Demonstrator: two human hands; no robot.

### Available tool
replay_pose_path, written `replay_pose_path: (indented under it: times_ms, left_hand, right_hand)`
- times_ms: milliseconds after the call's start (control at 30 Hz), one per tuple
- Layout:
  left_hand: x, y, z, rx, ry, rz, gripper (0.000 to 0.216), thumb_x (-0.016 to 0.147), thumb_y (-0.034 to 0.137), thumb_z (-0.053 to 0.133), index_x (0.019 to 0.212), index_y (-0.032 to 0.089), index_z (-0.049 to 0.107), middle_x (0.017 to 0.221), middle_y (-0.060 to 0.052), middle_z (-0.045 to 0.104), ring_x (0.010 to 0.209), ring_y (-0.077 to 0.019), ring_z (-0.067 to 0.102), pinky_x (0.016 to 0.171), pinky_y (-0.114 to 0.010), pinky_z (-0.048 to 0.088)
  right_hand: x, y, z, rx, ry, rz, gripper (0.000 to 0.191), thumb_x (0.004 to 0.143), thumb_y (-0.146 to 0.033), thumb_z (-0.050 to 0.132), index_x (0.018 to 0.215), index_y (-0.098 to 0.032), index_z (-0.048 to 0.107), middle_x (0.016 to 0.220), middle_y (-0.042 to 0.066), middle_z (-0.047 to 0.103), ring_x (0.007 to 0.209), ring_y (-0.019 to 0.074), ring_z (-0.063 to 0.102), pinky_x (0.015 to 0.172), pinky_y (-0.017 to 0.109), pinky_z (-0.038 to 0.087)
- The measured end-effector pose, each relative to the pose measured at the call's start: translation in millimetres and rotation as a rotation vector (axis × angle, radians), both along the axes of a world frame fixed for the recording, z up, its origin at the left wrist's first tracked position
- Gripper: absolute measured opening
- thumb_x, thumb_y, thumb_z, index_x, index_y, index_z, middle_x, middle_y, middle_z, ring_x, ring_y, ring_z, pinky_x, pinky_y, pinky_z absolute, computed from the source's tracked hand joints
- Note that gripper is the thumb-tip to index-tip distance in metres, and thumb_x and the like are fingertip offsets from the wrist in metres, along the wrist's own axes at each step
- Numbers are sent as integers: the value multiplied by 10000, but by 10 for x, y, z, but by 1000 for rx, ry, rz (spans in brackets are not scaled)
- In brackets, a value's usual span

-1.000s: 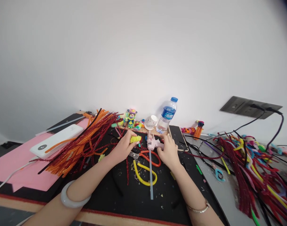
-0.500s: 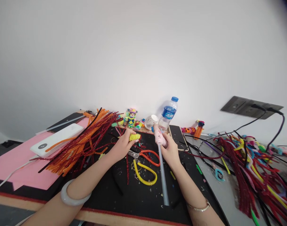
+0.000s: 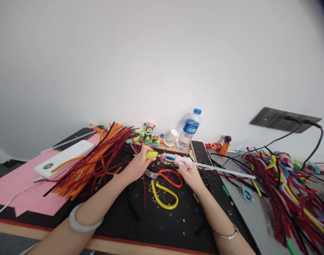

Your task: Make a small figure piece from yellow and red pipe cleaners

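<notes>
My left hand (image 3: 139, 163) pinches a yellow coiled pipe-cleaner piece (image 3: 151, 154) above the black mat. In my right hand (image 3: 188, 174) is a pink glue gun (image 3: 181, 162), lying sideways with its nozzle toward the yellow piece; whether they touch I cannot tell. A long translucent glue stick (image 3: 225, 170) sticks out of its rear to the right. Below the hands lie pliers with one red handle (image 3: 171, 177) and a yellow loop-shaped handle (image 3: 165, 206). Just behind stands a small colourful pipe-cleaner figure (image 3: 148, 133).
A water bottle (image 3: 189, 130) and a paper cup (image 3: 170, 137) stand by the wall. On the left, orange and red pipe cleaners (image 3: 84, 166) lie beside a white power bank (image 3: 63, 158) on pink paper (image 3: 15, 187). More pipe cleaners (image 3: 278, 198) pile up at right, near a wall socket (image 3: 284, 119).
My right hand has turned the glue gun from pointing away to pointing left at the yellow piece. Its glue stick has swung from the front to the right. My left hand stays nearly still.
</notes>
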State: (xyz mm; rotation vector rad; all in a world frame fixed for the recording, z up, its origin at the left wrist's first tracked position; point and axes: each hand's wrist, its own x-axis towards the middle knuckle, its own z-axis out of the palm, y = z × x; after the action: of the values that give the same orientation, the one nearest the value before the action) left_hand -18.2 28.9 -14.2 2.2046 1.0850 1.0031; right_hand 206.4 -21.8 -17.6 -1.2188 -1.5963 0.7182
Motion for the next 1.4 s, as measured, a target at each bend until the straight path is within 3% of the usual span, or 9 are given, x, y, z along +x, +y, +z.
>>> replay_pose_path:
  times_ms: [533, 767, 1100, 1233, 1400]
  left_hand:
    - [0, -28, 18, -6, 31, 3, 141, 859, 262, 406, 965, 194, 344, 917, -44, 505, 802, -172, 556, 727, -308, 439]
    - [1, -66, 88, -12, 51, -29, 130, 858, 249, 401, 962, 197, 343, 913, -49, 507, 815, -181, 554, 739, -328, 441]
    - [-5, -73, 114, -3, 86, -59, 140, 869, 287, 385, 967, 187, 372, 926, -66, 537, 824, -193, 558, 747, -335, 438]
    - [-11, -74, 117, 3, 98, -95, 142, 877, 292, 370, 970, 185, 378, 946, -70, 536, 842, -191, 548, 765, -336, 429]
    - [-13, -78, 117, 12, 90, -101, 134, 878, 289, 372, 968, 191, 371, 959, -67, 530, 849, -184, 545, 783, -333, 423]
  right_hand:
    - [0, -4, 7, 26, 3, -29, 306, 759, -359, 597, 986, -160, 646, 986, 84, 677, 907, 244, 616, 818, 380, 481]
    - [8, 9, -20, -11, 12, -64, 291, 765, -362, 579, 950, -145, 640, 800, 53, 659, 707, 193, 593, 625, 308, 490]
    - [22, 10, -6, -25, 6, -80, 273, 774, -368, 560, 911, -146, 639, 711, 39, 631, 669, 183, 574, 570, 280, 470]
    - [30, 18, 2, -23, -19, -80, 297, 777, -371, 557, 951, -146, 641, 762, 46, 660, 687, 193, 595, 607, 302, 485]
    - [50, 26, 39, 36, -109, -156, 324, 777, -363, 561, 1009, -150, 637, 959, 86, 677, 872, 250, 612, 772, 378, 475]
